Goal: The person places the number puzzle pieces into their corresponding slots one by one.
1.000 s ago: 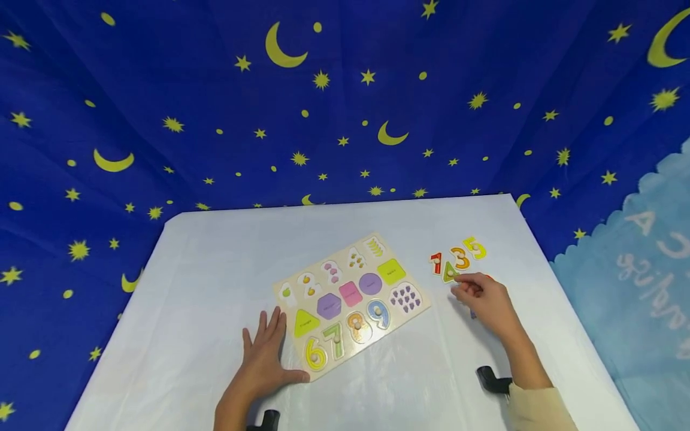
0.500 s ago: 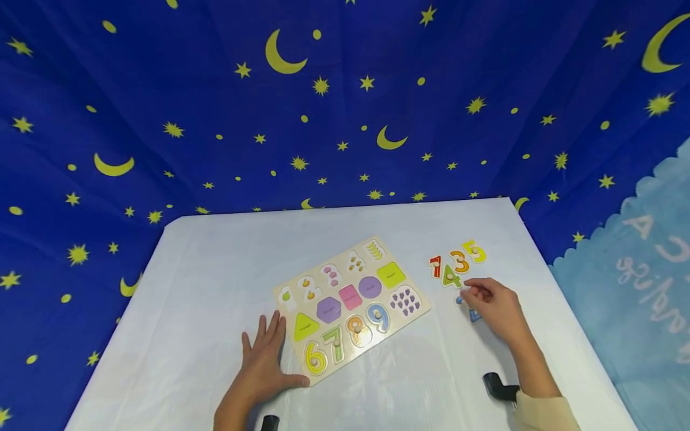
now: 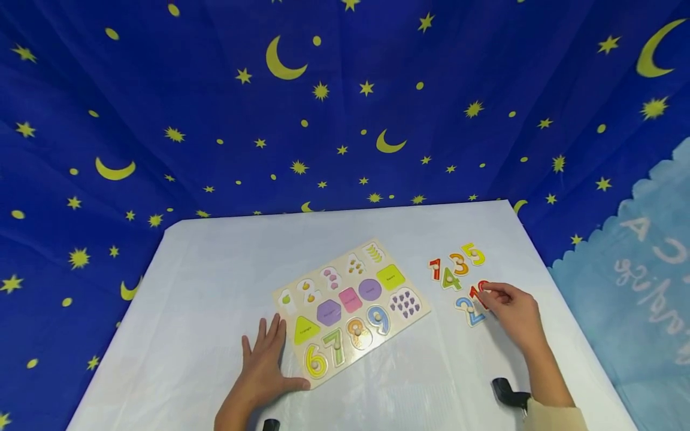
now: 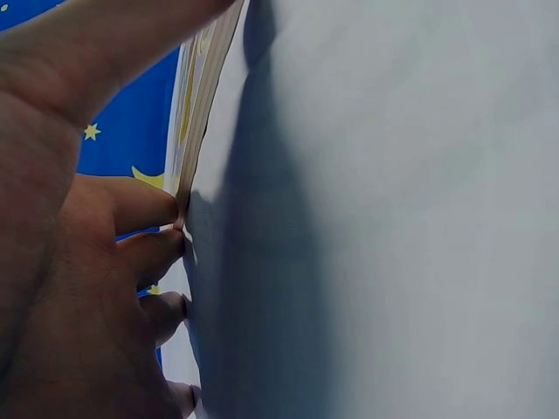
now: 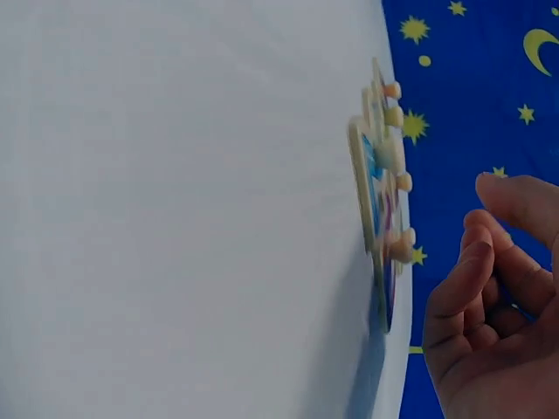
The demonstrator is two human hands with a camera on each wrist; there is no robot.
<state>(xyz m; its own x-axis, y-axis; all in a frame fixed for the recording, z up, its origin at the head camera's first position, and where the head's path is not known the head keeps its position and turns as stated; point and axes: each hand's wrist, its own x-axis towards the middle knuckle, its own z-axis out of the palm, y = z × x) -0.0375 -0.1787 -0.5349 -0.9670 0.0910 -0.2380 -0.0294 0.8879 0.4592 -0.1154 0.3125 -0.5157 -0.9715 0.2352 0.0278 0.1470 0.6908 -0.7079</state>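
A wooden number puzzle board (image 3: 349, 357) lies slanted on the table. My left hand (image 3: 261, 371) rests at its left edge with fingers spread, thumb at the near corner; the left wrist view shows fingertips against the board's side. My right hand (image 3: 514, 314) hovers by a red number 10 piece (image 3: 477, 294), its fingertips hiding part of it in the head view. In the right wrist view its thumb and loosely bent fingers stand apart from the knobbed pieces, holding nothing. Beside the 10 lies a blue number 2 piece (image 3: 470, 312).
Beyond them lie a red 1 (image 3: 435, 269), a green 4 (image 3: 450, 279), an orange 3 (image 3: 459, 264) and a yellow 5 (image 3: 474, 254). Number pieces 6 to 9 sit in the board. A black curved object (image 3: 509, 392) shows beside the right wrist. A star-patterned cloth (image 3: 345, 108) hangs behind.
My right hand has moved from the green 4 rightward and nearer to me, uncovering the 4, the blue 2 and most of the red 10. The left hand stays at the board.
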